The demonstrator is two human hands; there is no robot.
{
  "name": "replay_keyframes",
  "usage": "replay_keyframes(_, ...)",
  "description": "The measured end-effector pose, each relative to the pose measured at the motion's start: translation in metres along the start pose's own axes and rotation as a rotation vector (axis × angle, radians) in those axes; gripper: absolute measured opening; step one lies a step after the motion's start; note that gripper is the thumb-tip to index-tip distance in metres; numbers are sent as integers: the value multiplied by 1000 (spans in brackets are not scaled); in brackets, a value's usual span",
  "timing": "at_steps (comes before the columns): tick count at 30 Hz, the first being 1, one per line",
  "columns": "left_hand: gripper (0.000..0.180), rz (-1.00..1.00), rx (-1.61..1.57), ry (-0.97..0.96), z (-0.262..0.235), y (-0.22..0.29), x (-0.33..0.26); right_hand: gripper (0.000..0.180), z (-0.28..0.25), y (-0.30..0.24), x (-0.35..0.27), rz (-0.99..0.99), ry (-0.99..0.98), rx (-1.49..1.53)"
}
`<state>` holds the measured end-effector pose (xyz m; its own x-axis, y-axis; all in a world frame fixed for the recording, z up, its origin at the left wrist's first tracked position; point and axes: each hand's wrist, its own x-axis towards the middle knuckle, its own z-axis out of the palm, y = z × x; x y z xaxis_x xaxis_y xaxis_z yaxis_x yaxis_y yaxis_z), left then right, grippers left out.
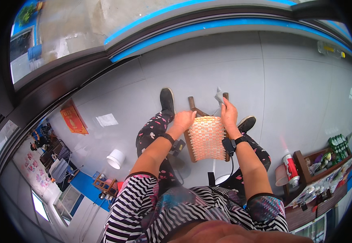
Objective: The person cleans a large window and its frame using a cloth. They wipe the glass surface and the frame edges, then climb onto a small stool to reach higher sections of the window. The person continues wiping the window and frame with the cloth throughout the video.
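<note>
Between my knees is a small wooden stool with a woven seat point(207, 137) of pink and cream strips. Two dark wooden legs point(191, 102) point away from me, with a crossbar between them. My left hand point(185, 120) is closed on the stool's frame at its left side, by the seat's far corner. Pinched in my right hand point(229, 114) is a grey cloth point(219, 96), which lies against the right leg near its tip. The fingertips under the cloth are partly hidden.
A white bucket point(116, 158) stands on the grey floor at left, near a red printed sheet point(73, 118). On the right are a red and white spray can point(290, 170), a wooden crate point(305, 166) and green bottles point(339, 148). A blue-edged door sill point(208, 25) crosses the far side.
</note>
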<state>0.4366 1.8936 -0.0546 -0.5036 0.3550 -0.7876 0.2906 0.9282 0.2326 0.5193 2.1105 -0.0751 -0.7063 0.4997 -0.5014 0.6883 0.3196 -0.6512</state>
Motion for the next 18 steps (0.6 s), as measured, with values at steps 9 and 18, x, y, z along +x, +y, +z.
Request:
replay_keyframes(9, 50, 216, 111, -82, 3, -14, 13, 30, -6, -11, 3, -126, -9, -96)
replay_keyframes(18, 49, 272, 44, -74, 0, -17, 17, 29, -10, -9, 11, -161, -93, -149)
